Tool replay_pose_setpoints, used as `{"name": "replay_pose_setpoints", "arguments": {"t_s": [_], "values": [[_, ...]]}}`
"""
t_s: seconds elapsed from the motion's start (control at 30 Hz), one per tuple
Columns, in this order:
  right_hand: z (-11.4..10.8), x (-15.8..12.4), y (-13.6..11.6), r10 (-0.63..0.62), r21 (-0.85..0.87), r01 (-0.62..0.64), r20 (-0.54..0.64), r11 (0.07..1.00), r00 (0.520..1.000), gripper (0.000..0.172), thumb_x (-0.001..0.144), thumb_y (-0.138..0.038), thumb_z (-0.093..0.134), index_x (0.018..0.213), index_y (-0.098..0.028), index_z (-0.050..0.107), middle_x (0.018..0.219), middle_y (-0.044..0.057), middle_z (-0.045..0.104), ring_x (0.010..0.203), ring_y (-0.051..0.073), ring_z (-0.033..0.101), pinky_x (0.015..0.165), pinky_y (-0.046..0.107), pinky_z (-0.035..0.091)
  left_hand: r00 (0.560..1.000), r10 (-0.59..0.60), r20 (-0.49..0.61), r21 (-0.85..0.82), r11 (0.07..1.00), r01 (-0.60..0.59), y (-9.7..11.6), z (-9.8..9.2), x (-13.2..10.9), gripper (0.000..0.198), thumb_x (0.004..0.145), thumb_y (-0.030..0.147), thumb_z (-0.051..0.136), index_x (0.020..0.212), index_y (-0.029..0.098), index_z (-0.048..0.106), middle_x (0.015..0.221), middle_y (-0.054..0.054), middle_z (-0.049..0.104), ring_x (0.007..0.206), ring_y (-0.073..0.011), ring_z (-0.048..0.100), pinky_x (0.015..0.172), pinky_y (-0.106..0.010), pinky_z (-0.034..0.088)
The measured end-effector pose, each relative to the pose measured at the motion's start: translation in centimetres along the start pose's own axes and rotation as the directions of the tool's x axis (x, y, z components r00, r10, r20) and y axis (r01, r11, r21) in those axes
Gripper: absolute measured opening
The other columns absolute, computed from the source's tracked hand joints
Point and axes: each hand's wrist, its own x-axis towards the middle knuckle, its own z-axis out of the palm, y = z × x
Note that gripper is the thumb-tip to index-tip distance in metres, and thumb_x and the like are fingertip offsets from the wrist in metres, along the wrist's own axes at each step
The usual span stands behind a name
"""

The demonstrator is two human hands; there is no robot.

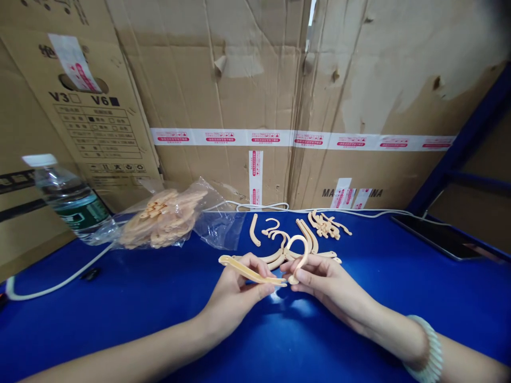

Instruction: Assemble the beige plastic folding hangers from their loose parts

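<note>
Between its thumb and fingers my left hand (pixel 243 287) grips a beige plastic hanger arm (pixel 243 268), whose forked end points right. My right hand (pixel 323 279) pinches a beige hanger hook (pixel 304 250) by its base, with the curve standing up. The hook's base and the arm's forked end are very close together; whether they touch I cannot tell. Just behind my hands lie hanger pieces (pixel 275 259), partly hidden by my fingers. Farther back are a loose hanger arm (pixel 254 231), loose hooks (pixel 273 222) and a pile of small beige parts (pixel 325 224).
A clear plastic bag (pixel 167 218) full of beige pieces lies at the left, beside a water bottle (pixel 75 199). A dark phone or tablet (pixel 435 239) lies at the right. White cable (pixel 359 214) runs along the cardboard wall (pixel 223 90) behind the blue table (pixel 131 314).
</note>
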Motion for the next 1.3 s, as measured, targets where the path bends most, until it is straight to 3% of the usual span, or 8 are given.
{"name": "replay_pose_setpoints", "arguments": {"t_s": [0.2,0.33,0.67,0.87,1.0,1.13,1.3], "values": [[0.2,-0.2,-0.1,0.084,-0.023,-0.082,0.081,0.996,0.993,0.031,0.07,-0.041,0.085,0.083,-0.016,0.072,0.086,0.005,0.071,0.078,0.015,0.067,0.072,0.023,0.056,0.99,0.116,0.08,0.175,0.976,-0.129,0.1,-0.2,-0.2,0.015,0.078,0.025,0.071,0.072,0.019,0.058,0.079,-0.002,0.063,0.08,-0.0192,0.062,0.071,-0.029,0.049],[0.0,-0.1,0.1,0.094,-0.021,-0.092,0.076,0.996,0.993,0.032,0.068,-0.041,0.086,0.079,-0.016,0.069,0.082,0.005,0.071,0.073,0.014,0.068,0.073,0.024,0.056,0.979,0.17,0.116,0.164,0.968,-0.188,-0.1,-0.3,-0.3,0.013,0.079,0.023,0.071,0.074,0.019,0.059,0.081,-0.003,0.065,0.081,-0.0199,0.063,0.078,-0.032,0.048],[0.0,-0.2,0.7,-0.041,-0.136,0.05,0.068,0.989,0.997,0.041,0.067,-0.049,0.084,0.076,-0.018,0.06,0.068,0.0,0.066,0.06,0.014,0.064,0.06,0.026,0.054,0.974,0.162,0.156,0.16,0.969,-0.187,-0.3,0.1,-0.6,0.011,0.078,0.018,0.07,0.073,0.018,0.061,0.08,-0.003,0.066,0.08,-0.0188,0.064,0.075,-0.03,0.048],[0.3,-0.5,0.8,-0.103,-0.237,0.114,0.058,0.965,0.993,0.038,0.073,-0.051,0.078,0.075,-0.018,0.058,0.067,0.001,0.066,0.057,0.015,0.063,0.058,0.028,0.053,0.987,0.091,0.136,0.168,0.979,-0.114,0.0,0.3,-0.8,0.013,0.077,0.023,0.07,0.071,0.018,0.058,0.078,-0.002,0.063,0.076,-0.018,0.062,0.065,-0.026,0.046],[0.4,-0.5,1.0,-0.128,-0.288,0.132,0.034,0.948,0.991,0.04,0.073,-0.053,0.077,0.076,-0.018,0.057,0.065,0.0,0.064,0.056,0.015,0.063,0.059,0.028,0.051,0.996,-0.031,0.08,0.086,0.996,0.024,0.1,0.8,-1.0,0.018,0.071,0.026,0.072,0.07,0.018,0.056,0.071,0.002,0.056,0.065,-0.0139,0.057,0.058,-0.023,0.043],[0.6,-0.5,0.8,-0.134,-0.299,0.144,0.054,0.943,0.989,0.036,0.077,-0.049,0.075,0.077,-0.017,0.058,0.07,0.001,0.064,0.06,0.015,0.061,0.062,0.027,0.05,0.996,-0.083,0.035,0.014,0.996,0.083,0.4,1.0,-0.8,0.02,0.071,0.024,0.073,0.072,0.018,0.054,0.073,0.002,0.057,0.071,-0.0145,0.06,0.066,-0.024,0.048],[1.1,-0.4,0.6,-0.219,-0.303,0.222,0.044,0.927,0.975,0.029,0.074,-0.041,0.079,0.073,-0.018,0.061,0.073,-0.001,0.059,0.068,0.013,0.055,0.064,0.023,0.045,0.991,-0.119,-0.06,-0.067,0.991,0.115,0.2,0.9,-0.4,0.03,0.069,0.021,0.075,0.092,0.018,0.056,0.084,-0.001,0.064,0.085,-0.017,0.064,0.075,-0.027,0.053]]}}
